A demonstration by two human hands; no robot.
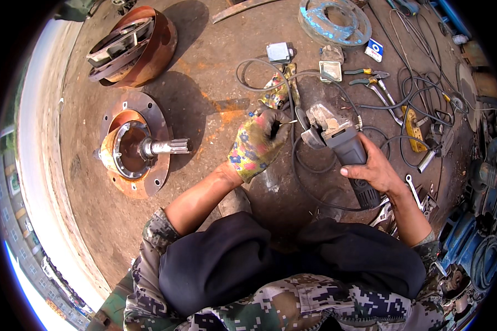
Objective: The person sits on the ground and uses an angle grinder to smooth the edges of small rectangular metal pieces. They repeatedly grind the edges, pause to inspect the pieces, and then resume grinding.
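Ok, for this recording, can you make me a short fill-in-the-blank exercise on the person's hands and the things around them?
1. The left hand wears a floral-patterned ____.
2. The right hand grips a dark grey power tool, an angle ____.
3. The round flange with the splined shaft is on the person's ____ side.
4. The power strip on the ground is coloured ____.

Missing words: glove; grinder; left; yellow.

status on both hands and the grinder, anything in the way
Right hand gripping grinder. Gloved left hand close to its front end. Cord looping nearby.
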